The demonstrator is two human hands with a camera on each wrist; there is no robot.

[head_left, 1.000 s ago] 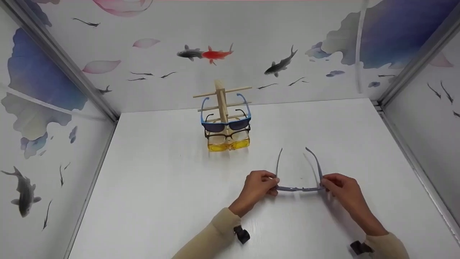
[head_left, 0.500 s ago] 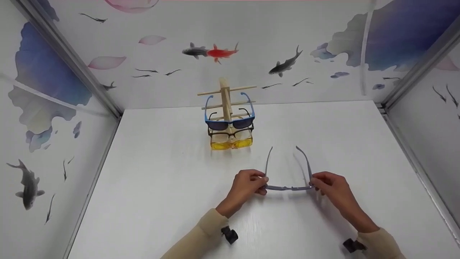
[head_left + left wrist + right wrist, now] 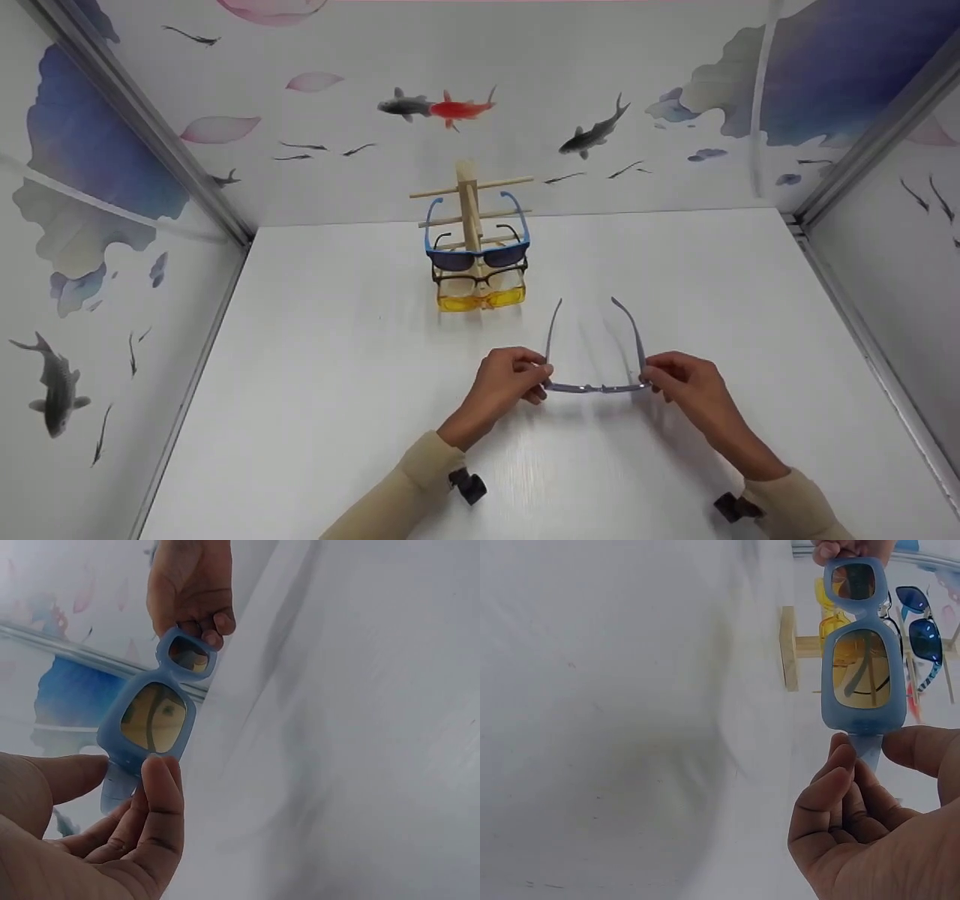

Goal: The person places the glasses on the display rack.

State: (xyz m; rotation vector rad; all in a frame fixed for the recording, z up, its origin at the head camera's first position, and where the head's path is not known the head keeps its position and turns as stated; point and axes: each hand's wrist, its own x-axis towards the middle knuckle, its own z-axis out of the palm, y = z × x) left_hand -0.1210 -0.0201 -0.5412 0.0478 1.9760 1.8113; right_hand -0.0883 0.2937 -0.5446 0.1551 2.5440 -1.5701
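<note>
Between my two hands is a pair of blue-framed sunglasses (image 3: 577, 388) with amber-tinted lenses, its temples spread and pointing away from me. My left hand (image 3: 506, 382) pinches the left hinge corner between thumb and fingers. On the other side my right hand (image 3: 686, 379) pinches the right hinge corner. The blue frame (image 3: 120, 731) and both lenses show in the left wrist view, and the right wrist view shows the frame front (image 3: 862, 720) too. The sunglasses are held above the white table, their shadow falling beneath.
A wooden glasses rack (image 3: 469, 202) stands near the back wall. On it hang blue sunglasses (image 3: 478, 259), black-framed glasses (image 3: 484, 282) and yellow glasses (image 3: 481, 300). The top peg (image 3: 510, 182) bears no glasses. Walls printed with fish enclose the white table (image 3: 337, 360).
Both hands have shifted left with the sunglasses, relative to the rack, and slightly farther from me in the last half second. The grip of each hand stays the same.
</note>
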